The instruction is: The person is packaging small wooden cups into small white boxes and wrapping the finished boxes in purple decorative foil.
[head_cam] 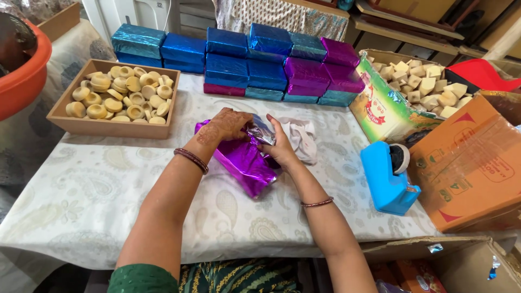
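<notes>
Purple foil parcel (242,158) lying mid-table on the paisley tablecloth (97,190), pinched at its upper end between both hands. Left hand (228,125), patterned with henna, curled down over the top edge, fingers clenched onto the foil. Right hand (279,147) gripping the same end from the side, fingers pressing a silvery fold of wrapping (262,133) against the parcel. Bangles on both wrists, forearms reaching in from the bottom edge over a green patterned garment. Just beyond the right hand, a crumpled white cloth (304,140) on the table. Further right, a blue tape dispenser (388,179), touching or nearly touching an orange cardboard carton (467,168). Behind that, an open box of pale cube-shaped blocks (423,84). Along the far edge of the table, stacked foil-wrapped boxes (244,62), mostly blue with several purple ones at the right end. To the left, well apart from the hands, a wooden tray (108,127) heaped with round, beige pieces. At far left, part of an orange tub (24,76).
</notes>
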